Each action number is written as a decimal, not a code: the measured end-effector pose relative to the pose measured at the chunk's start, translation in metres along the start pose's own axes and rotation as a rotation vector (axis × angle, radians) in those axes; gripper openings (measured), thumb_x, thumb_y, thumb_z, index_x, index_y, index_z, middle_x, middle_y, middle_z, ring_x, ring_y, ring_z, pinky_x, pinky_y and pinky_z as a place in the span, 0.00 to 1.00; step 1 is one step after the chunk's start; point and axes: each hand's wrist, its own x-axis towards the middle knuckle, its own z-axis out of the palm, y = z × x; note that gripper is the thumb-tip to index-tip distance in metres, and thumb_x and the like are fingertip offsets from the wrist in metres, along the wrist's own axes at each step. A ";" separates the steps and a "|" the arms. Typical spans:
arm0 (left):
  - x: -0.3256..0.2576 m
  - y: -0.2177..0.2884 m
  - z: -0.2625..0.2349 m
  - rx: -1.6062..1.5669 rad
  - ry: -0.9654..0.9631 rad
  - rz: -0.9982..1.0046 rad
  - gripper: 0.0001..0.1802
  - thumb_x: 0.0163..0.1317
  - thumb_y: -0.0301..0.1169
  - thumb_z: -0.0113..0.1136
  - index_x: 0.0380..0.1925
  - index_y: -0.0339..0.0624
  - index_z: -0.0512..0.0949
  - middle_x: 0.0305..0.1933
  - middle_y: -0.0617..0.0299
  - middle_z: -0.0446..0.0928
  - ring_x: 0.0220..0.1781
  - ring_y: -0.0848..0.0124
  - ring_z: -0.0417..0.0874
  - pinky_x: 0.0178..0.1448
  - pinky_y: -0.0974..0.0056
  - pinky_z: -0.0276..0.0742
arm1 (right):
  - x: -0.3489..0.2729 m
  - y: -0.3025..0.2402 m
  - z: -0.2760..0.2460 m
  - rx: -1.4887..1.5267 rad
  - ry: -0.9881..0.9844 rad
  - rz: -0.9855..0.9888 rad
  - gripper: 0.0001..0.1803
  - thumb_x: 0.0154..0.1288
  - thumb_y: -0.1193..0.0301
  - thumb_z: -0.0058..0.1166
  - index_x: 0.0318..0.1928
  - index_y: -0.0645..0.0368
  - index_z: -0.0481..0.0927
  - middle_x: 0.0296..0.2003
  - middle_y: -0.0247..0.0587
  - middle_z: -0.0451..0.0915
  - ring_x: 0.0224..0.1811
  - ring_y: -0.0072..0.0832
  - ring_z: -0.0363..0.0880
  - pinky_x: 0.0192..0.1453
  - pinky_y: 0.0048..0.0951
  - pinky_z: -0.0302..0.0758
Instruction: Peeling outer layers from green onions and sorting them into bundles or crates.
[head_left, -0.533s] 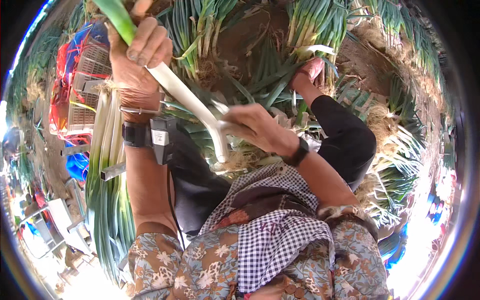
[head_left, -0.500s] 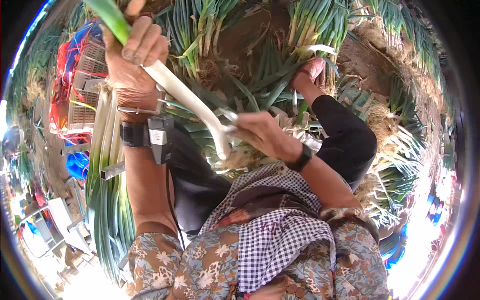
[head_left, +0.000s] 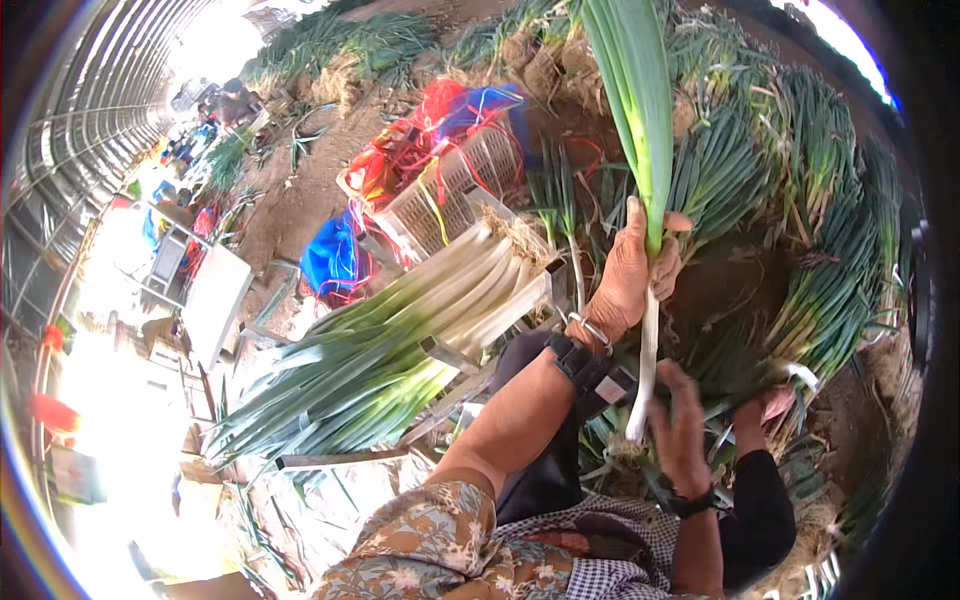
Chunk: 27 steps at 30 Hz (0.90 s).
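My left hand [head_left: 635,270] is closed round a leek [head_left: 648,340] where its white stem meets the green leaves. The leek stands almost upright, leaves at the top and pale root end at the bottom. Beside the lower stem is my right hand [head_left: 682,440], blurred by motion. Its fingers look stretched and apart, with nothing visible in them. Left of my left arm, a pile of leeks [head_left: 430,320] lies in a metal rack [head_left: 450,353], white ends toward the upper right.
A plastic crate [head_left: 450,195] with red and blue strips stands beyond the rack. More bundles of leeks [head_left: 820,190] lie along the right and far side. A white-topped stand [head_left: 218,300] is at left. My bent leg [head_left: 765,515] is at lower right.
My view has swung left, bringing the rack and crate toward the middle. The leek is more upright in my left hand. My right hand has come away from the leek's root end.
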 end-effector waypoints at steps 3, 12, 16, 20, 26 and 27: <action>0.002 0.019 -0.012 0.004 0.066 0.010 0.38 0.66 0.67 0.34 0.40 0.41 0.74 0.12 0.71 0.56 0.10 0.78 0.55 0.14 0.71 0.52 | -0.033 0.014 0.033 0.684 -0.323 0.510 0.20 0.68 0.72 0.53 0.58 0.64 0.71 0.40 0.38 0.77 0.36 0.19 0.76 0.40 0.22 0.74; 0.027 0.008 -0.054 0.066 0.475 0.069 0.30 0.65 0.59 0.52 0.39 0.38 0.71 0.17 0.68 0.63 0.14 0.76 0.63 0.17 0.70 0.59 | -0.040 -0.028 -0.007 0.382 -0.233 0.456 0.10 0.67 0.70 0.52 0.32 0.65 0.76 0.20 0.33 0.70 0.21 0.16 0.66 0.25 0.25 0.63; 0.017 -0.015 -0.062 -0.104 0.697 0.117 0.23 0.71 0.50 0.48 0.29 0.40 0.71 0.15 0.67 0.64 0.11 0.76 0.63 0.14 0.70 0.58 | -0.083 -0.058 -0.041 0.061 -0.075 0.361 0.13 0.64 0.71 0.55 0.24 0.64 0.71 0.15 0.40 0.65 0.18 0.21 0.65 0.23 0.31 0.61; 0.023 0.012 -0.086 -0.009 0.790 0.148 0.21 0.71 0.48 0.49 0.27 0.42 0.68 0.15 0.67 0.63 0.12 0.75 0.63 0.15 0.70 0.59 | -0.159 -0.057 -0.101 0.050 -0.295 0.130 0.17 0.65 0.67 0.54 0.22 0.61 0.68 0.13 0.38 0.64 0.16 0.27 0.68 0.21 0.32 0.62; 0.000 -0.015 -0.038 0.264 0.648 0.279 0.19 0.69 0.47 0.52 0.29 0.43 0.67 0.15 0.68 0.63 0.12 0.77 0.64 0.16 0.70 0.60 | -0.160 -0.032 -0.194 0.135 0.064 0.385 0.11 0.62 0.65 0.55 0.36 0.61 0.76 0.34 0.45 0.79 0.31 0.29 0.78 0.27 0.29 0.74; -0.006 -0.019 -0.024 0.314 0.641 0.291 0.18 0.69 0.46 0.54 0.30 0.44 0.67 0.16 0.69 0.64 0.13 0.78 0.64 0.17 0.71 0.61 | -0.115 -0.027 -0.182 -0.167 -0.066 0.213 0.14 0.62 0.66 0.56 0.43 0.62 0.76 0.43 0.47 0.77 0.41 0.32 0.77 0.38 0.32 0.75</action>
